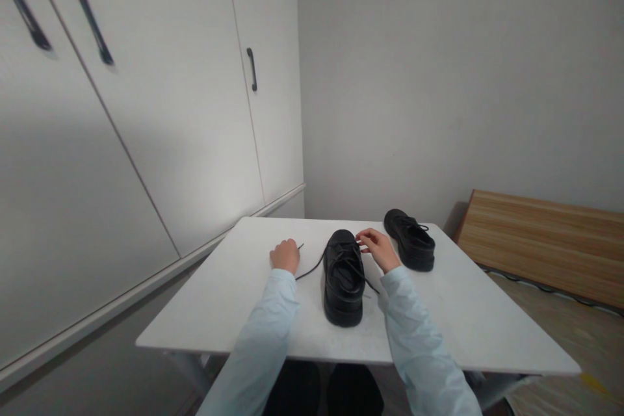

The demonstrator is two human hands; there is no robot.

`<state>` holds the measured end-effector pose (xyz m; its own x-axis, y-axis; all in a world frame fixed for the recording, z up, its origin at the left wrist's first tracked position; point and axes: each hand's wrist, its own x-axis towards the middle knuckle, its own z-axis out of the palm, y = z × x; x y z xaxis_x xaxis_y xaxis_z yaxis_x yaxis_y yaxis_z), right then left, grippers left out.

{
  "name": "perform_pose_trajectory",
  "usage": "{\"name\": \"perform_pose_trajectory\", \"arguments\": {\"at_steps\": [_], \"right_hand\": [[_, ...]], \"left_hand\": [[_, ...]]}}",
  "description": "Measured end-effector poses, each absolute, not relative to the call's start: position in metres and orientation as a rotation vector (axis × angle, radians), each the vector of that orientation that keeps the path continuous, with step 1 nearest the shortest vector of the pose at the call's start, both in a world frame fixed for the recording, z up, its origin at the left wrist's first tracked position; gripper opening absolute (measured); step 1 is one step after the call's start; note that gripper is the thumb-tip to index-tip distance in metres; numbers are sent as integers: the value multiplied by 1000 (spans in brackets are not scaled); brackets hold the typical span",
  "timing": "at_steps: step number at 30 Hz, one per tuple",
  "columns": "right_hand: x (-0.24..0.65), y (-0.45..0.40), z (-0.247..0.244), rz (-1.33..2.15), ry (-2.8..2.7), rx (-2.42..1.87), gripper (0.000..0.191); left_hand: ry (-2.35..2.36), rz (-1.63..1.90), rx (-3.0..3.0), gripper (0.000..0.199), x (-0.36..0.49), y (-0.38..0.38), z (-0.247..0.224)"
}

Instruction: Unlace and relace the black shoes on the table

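Note:
A black lace-up shoe (344,305) stands on the white table (224,312), toe pointing away from me. One loose lace (312,268) runs from its left side toward my left hand (285,256), which is closed on it; a short lace end sticks out past the fingers. The other lace lies across the shoe's opening and trails onto the table at the right. My right hand (377,248) is at the right side of the shoe's toe, thumb and fingers close together near the lacing. Whether anything is between those fingertips is too small to tell.
A second black shoe (416,250) stands at the back right of the table, with its lace tied. White cabinets (185,110) with dark handles rise at the left. A wooden board (546,240) leans near the wall on the right, with a cable along the floor below.

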<state>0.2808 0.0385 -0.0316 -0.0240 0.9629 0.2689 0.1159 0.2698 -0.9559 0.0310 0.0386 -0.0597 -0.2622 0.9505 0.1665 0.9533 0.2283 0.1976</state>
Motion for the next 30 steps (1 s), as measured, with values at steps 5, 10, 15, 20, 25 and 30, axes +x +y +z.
{"name": "perform_pose_trajectory", "arguments": {"at_steps": [5, 10, 15, 20, 25, 30], "right_hand": [[280, 38, -33, 917, -1453, -1098, 18], [278, 37, -32, 880, -1502, -1109, 23], [274, 34, -29, 758, -1590, -1094, 25], [270, 28, -27, 724, -1679, -1006, 24], [267, 22, -21, 768, -1702, -919, 23], [264, 22, -20, 735, -1679, -904, 19]], "left_hand": [[-2322, -685, -1990, 21, 36, 40, -50], [-1988, -1416, -2388, 9, 49, 43, -47], [-1683, -1839, -2652, 12, 69, 36, -44], [-1606, -1894, -2732, 15, 78, 28, -38], [-1572, -1833, -2756, 17, 79, 22, -33], [-1517, -1840, -2802, 16, 79, 19, -31]]}}
